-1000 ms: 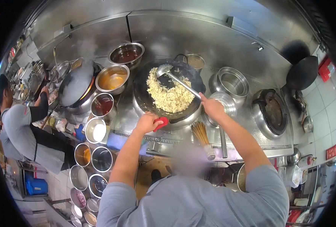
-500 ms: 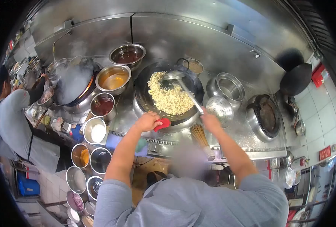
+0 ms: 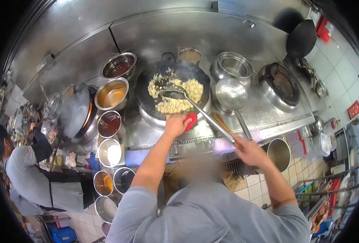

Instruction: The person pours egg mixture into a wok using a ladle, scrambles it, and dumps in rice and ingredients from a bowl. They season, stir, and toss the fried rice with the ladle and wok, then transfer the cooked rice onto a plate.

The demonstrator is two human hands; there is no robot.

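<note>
A black wok [image 3: 145, 101] sits on the burner, with pale yellow chopped food [image 3: 194, 90] spread around its middle. My left hand [image 3: 177, 124] is closed on a red cloth [image 3: 191, 121] at the wok's near rim. Gripped in my right hand [image 3: 247, 150] is the long handle of a metal ladle [image 3: 173, 92], whose bowl is over the food. Beneath the ladle's handle lies a bamboo brush [image 3: 220, 121]. A perforated strainer [image 3: 231, 94] rests to the right of the wok.
Metal bowls of sauces [image 3: 112, 94] stand left of the wok. A steaming wok [image 3: 75, 113] is further left, near a co-worker [image 3: 29, 174]. Behind the strainer is a steel pot [image 3: 234, 65]. Another burner [image 3: 281, 85] lies at the right, below a hanging black wok [image 3: 300, 38].
The ladle's bowl has come from the wok's far side to over the food nearer me. My right hand has moved back toward my body. The food has spread and shifted in the wok.
</note>
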